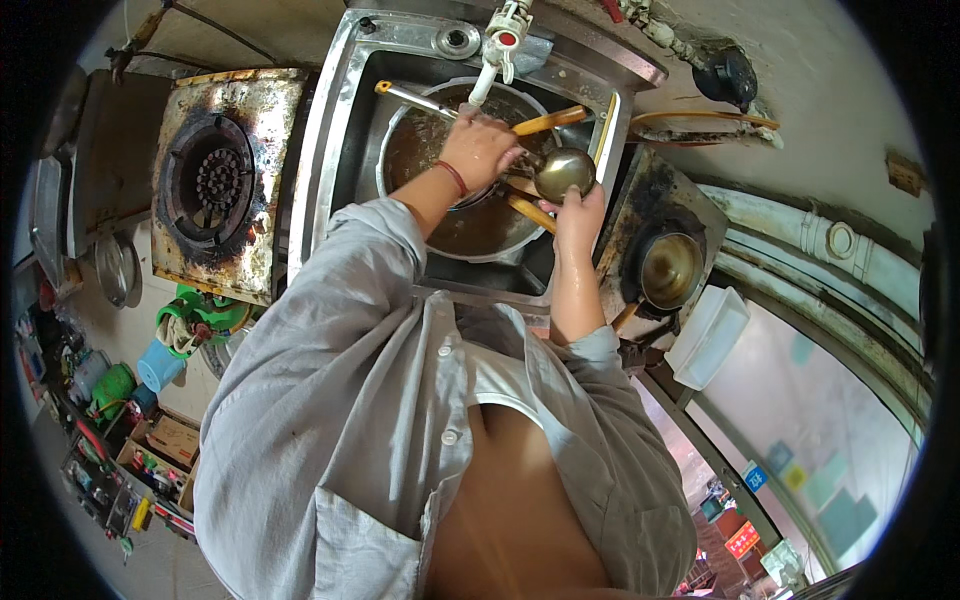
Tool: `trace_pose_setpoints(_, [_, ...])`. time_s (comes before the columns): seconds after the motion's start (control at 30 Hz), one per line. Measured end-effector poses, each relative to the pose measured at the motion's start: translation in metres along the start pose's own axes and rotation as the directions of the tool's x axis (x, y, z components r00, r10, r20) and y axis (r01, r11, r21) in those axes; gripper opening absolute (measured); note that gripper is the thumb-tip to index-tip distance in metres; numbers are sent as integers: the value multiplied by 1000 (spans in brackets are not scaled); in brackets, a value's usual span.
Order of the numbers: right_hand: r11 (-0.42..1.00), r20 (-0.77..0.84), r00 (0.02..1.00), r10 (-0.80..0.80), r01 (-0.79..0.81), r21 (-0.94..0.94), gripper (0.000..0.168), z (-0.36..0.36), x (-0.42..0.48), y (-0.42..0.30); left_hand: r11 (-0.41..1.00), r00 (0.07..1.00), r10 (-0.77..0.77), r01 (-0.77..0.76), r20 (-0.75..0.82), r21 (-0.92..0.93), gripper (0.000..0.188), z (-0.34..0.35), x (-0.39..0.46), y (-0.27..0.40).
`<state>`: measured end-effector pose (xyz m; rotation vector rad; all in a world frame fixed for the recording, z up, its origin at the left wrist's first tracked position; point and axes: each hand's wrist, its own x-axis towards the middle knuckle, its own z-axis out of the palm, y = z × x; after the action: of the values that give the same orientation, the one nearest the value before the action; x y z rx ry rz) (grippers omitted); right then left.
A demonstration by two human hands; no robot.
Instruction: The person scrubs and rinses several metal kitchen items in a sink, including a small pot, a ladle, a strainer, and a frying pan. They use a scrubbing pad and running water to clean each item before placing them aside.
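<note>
My left hand (484, 148), with a red cord at the wrist, curls over the handle of a metal ladle (566, 174) below the tap (501, 46). The ladle's handle runs to the upper left and has a yellow end; my fingers hide its middle. My right hand (579, 214) holds the ladle's round bowl, the thumb on its outside. Beneath both hands a large round metal pot (390, 161) with brownish water sits in the steel sink (319, 150). Wooden handles (551, 120) of other utensils stick out of the pot, one close to my right hand.
A rusty gas burner (217, 180) stands left of the sink. On the right, a wok (673, 270) rests on another blackened stove, beside a white plastic bin (709, 337). White pipes (825, 232) run along the right wall. At lower left are a blue bucket (159, 365) and cardboard boxes (174, 439).
</note>
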<state>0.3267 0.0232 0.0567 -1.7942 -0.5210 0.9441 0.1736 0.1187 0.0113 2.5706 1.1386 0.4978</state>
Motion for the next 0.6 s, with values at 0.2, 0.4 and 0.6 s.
trace_pose_setpoints(0.2, [993,-46,994,99,-96,70,23,-34,5,9,951,972,-164,202,-170,234,27,-4,-19,-80])
trace_pose_setpoints(0.4, [949,135,940,313,-316,1,35,-59,18,3,989,983,150,-149,105,-17,31,-17,-6,-103])
trace_pose_setpoints(0.6, [907,183,980,77,-145,395,40,-55,35,20,946,908,69,72,413,-317,23,-60,21,-109])
